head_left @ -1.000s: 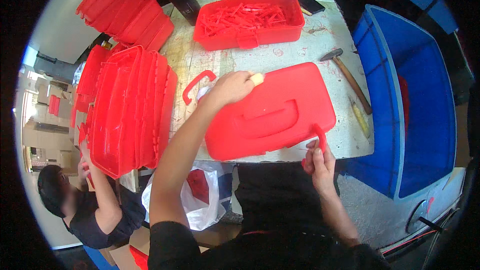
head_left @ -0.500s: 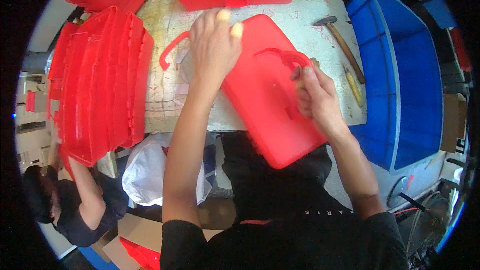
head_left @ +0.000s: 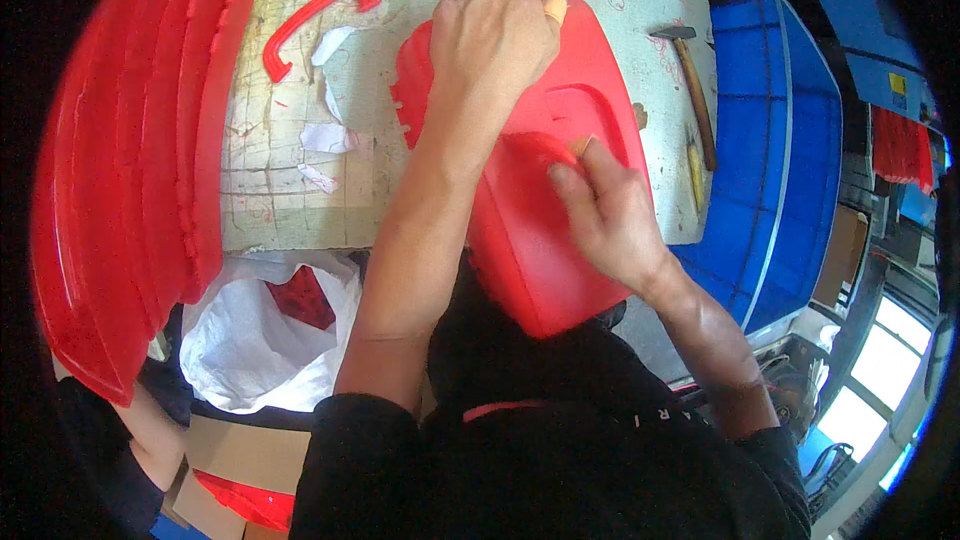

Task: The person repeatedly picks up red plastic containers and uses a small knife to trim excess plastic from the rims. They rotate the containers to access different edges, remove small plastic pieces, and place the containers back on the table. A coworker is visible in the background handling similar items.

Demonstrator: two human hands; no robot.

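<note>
A red plastic case part (head_left: 530, 250) is tilted over the near edge of the worktable, its near end by my lap. My left hand (head_left: 495, 40) is closed over its far end, with pale yellow coverings on some fingertips. My right hand (head_left: 615, 210) is closed around a red plastic handle (head_left: 540, 147) and holds it against the case's face, beside a curved recess. The fingers hide part of this handle, so I cannot tell whether it is attached. A second, loose red handle (head_left: 298, 22) lies on the table to the left.
Nested red case parts (head_left: 130, 160) rise at left, near another person's arm (head_left: 155, 430). A blue crate (head_left: 745, 170) stands right, beside a hammer (head_left: 693, 90) and a yellow-handled tool (head_left: 695, 175). A white bag (head_left: 230, 350) hangs below the table; paper scraps (head_left: 328, 138) lie on it.
The case has tipped to show its side wall. My right hand, holding the handle, has come lower and turned on the case face. The whole view has shifted.
</note>
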